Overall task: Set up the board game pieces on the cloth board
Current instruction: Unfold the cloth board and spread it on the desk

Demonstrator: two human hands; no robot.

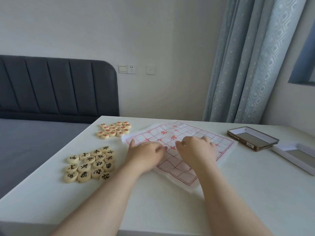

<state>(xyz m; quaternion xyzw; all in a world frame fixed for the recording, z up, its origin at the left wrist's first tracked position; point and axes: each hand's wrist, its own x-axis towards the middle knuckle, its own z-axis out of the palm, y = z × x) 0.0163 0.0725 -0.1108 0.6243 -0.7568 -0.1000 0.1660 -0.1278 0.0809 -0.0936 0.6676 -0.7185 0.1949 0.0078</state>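
A thin white cloth board (pixel 190 132) with a red grid lies slightly wrinkled on the white table (pixel 153 198), with no pieces on it. My left hand (pixel 144 154) rests flat on its left part, fingers spread toward the cloth's left edge. My right hand (pixel 196 149) lies palm down on the middle of the cloth, fingers reaching right. Left of the cloth sit two clusters of round wooden pieces: several with red characters (pixel 114 130) at the far side and several with black characters (pixel 90 164) nearer to me.
An open brown game box (pixel 252 138) and its white lid (pixel 296 157) lie at the table's right side. A grey bed with a padded headboard (pixel 56 86) stands left of the table. Curtains (pixel 252 62) hang behind.
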